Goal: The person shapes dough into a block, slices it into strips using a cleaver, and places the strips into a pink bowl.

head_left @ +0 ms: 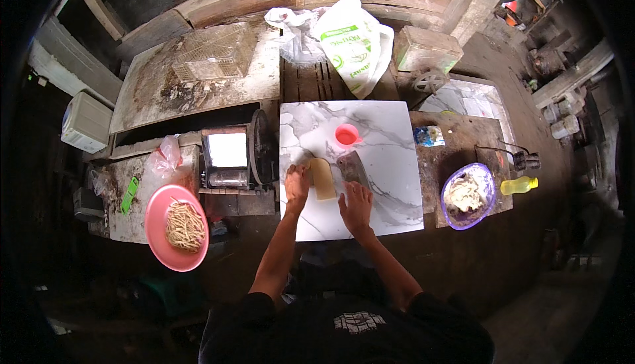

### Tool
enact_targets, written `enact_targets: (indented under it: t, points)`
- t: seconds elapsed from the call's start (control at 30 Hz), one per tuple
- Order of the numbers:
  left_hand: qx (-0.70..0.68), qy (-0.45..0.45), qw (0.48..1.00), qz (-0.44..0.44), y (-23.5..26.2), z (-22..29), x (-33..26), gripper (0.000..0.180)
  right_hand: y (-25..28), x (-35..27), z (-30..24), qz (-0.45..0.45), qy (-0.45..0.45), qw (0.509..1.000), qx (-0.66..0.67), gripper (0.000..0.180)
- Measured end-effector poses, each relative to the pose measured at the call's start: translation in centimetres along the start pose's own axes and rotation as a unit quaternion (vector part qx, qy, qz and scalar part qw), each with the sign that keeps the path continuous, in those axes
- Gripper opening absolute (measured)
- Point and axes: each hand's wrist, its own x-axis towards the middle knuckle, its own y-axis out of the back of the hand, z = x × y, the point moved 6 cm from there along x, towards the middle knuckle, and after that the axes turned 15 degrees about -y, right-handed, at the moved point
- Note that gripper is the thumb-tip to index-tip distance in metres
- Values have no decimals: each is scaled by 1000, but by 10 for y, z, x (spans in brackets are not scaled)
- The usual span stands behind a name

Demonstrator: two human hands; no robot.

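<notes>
On a white marble-patterned board [390, 165] lies a flat, pale yellow slab of dough [323, 180]. My left hand [297, 185] is at its upper left edge, fingers bent and pinched on the corner. My right hand [358, 206] rests right of the slab with fingers apart, its fingertips by the lower end of a dark, flat cleaver-like blade [352, 165]. That blade's near end is partly hidden by the fingers. Beyond the slab stands a small pink-red cup [345, 135] with a handle.
Left of the board stands a roller machine [228, 177] with a large wheel [263, 145]. A pink basin [157, 231] holds dough strips. To the right are a purple basin [450, 213] with pale dough or flour and a yellow-capped bottle [516, 186]. A white sack [357, 46] sits behind.
</notes>
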Motion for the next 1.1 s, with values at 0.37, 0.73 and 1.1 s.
enact_targets:
  t: [0.37, 0.73, 1.1]
  points:
    - [-332, -74, 940, 14, 25, 124, -9, 12, 47, 13, -6, -116, 25, 945, 304, 50]
    - [-396, -98, 911, -67, -49, 226, -10, 28, 141, 23, 113, 183, -25, 965, 185, 13]
    - [-326, -120, 931, -113, -109, 231, -29, 24, 82, 23, 167, 37, -50, 998, -4, 17]
